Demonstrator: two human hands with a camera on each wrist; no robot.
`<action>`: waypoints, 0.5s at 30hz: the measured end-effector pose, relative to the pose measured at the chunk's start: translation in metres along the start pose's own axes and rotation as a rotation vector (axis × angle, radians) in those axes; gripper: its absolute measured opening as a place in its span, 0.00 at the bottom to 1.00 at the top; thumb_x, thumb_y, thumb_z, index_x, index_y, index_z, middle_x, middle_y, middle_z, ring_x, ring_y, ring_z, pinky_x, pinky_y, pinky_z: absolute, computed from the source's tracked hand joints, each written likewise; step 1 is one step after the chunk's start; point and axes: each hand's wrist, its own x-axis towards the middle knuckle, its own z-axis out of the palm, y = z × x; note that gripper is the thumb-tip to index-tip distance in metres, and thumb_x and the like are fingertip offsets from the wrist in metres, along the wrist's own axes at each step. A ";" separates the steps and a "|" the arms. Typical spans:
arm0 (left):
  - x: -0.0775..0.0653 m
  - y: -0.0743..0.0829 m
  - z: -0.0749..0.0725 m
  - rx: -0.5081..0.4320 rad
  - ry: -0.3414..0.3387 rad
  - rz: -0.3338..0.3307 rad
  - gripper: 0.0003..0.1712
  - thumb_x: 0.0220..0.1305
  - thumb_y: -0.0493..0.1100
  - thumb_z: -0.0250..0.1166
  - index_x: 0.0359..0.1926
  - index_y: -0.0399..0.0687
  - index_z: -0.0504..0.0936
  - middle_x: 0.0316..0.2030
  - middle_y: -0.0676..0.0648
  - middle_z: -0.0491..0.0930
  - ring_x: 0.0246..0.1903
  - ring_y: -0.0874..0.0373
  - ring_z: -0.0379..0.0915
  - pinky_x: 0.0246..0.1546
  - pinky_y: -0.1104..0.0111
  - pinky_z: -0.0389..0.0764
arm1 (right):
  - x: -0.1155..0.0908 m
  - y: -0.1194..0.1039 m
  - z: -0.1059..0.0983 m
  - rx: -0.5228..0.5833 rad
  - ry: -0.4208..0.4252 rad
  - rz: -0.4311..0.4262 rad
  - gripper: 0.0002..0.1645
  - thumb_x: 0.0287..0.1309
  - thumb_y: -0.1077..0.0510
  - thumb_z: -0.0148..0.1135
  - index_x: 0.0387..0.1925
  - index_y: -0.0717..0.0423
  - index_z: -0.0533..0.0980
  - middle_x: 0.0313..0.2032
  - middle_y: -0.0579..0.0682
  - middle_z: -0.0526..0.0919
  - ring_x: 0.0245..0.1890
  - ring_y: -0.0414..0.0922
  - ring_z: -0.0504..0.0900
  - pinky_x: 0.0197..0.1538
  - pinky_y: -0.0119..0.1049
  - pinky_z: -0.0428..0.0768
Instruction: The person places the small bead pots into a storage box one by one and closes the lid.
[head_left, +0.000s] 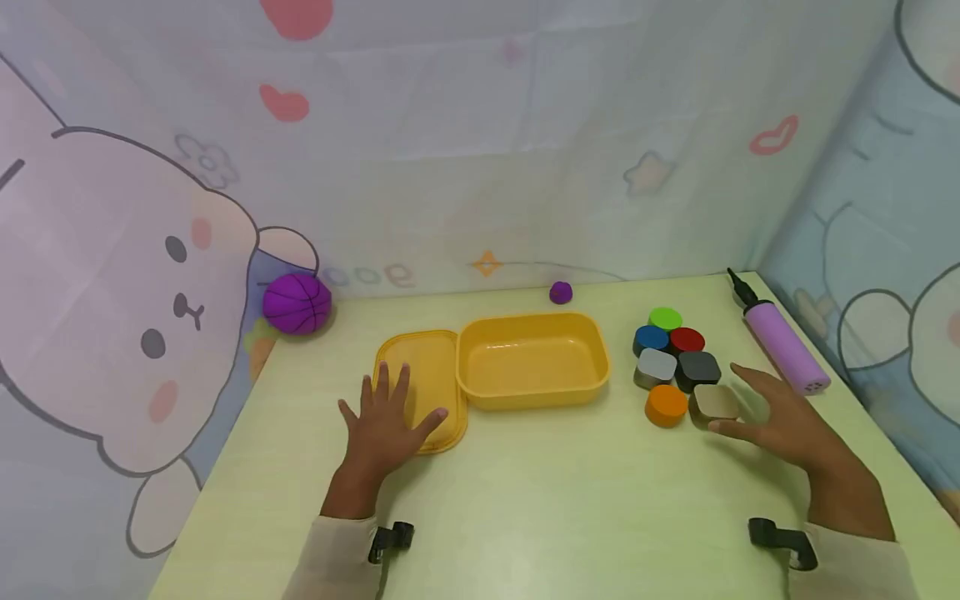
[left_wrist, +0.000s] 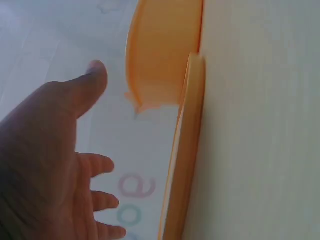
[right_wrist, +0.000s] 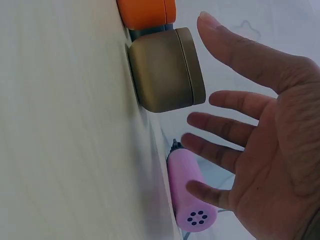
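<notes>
My left hand [head_left: 382, 433] hovers with spread fingers over the near part of a flat yellow lid [head_left: 431, 375]; the left wrist view shows a gap between them. The lid lies against the left side of an open yellow box [head_left: 532, 367], which holds nothing. On the right, my right hand [head_left: 787, 421] has its thumb and fingers apart around the right side of a beige-brown lidded tin [right_wrist: 162, 70], without gripping it. Beside that tin stand an orange round container [head_left: 666, 406], a silver tin [head_left: 656, 368] and a black one [head_left: 697, 371].
Behind these stand blue [head_left: 651, 340], red [head_left: 686, 341] and green [head_left: 665, 318] round containers. A pink hand pump [head_left: 786, 346] lies along the right table edge. A purple ball [head_left: 297, 304] sits at the back left, a small purple object [head_left: 561, 292] behind the box.
</notes>
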 end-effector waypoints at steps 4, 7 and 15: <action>0.003 0.015 0.006 -0.143 -0.011 0.080 0.60 0.72 0.76 0.62 0.91 0.58 0.47 0.90 0.40 0.41 0.88 0.30 0.37 0.77 0.18 0.32 | 0.000 0.001 -0.003 0.002 0.003 -0.026 0.64 0.58 0.43 0.84 0.82 0.69 0.61 0.77 0.77 0.67 0.75 0.80 0.64 0.68 0.82 0.66; 0.008 0.028 0.005 -0.209 -0.006 0.140 0.59 0.72 0.72 0.66 0.90 0.57 0.49 0.90 0.41 0.46 0.88 0.32 0.43 0.78 0.20 0.35 | -0.003 0.002 -0.004 -0.006 0.017 -0.039 0.58 0.58 0.44 0.84 0.79 0.68 0.67 0.74 0.74 0.73 0.69 0.72 0.74 0.63 0.79 0.72; 0.027 0.056 0.007 -0.216 -0.056 0.164 0.56 0.74 0.74 0.63 0.90 0.57 0.53 0.90 0.46 0.46 0.88 0.34 0.44 0.79 0.21 0.37 | -0.008 0.014 -0.001 -0.003 0.067 -0.067 0.44 0.58 0.50 0.85 0.71 0.61 0.79 0.65 0.70 0.84 0.49 0.10 0.64 0.55 0.73 0.79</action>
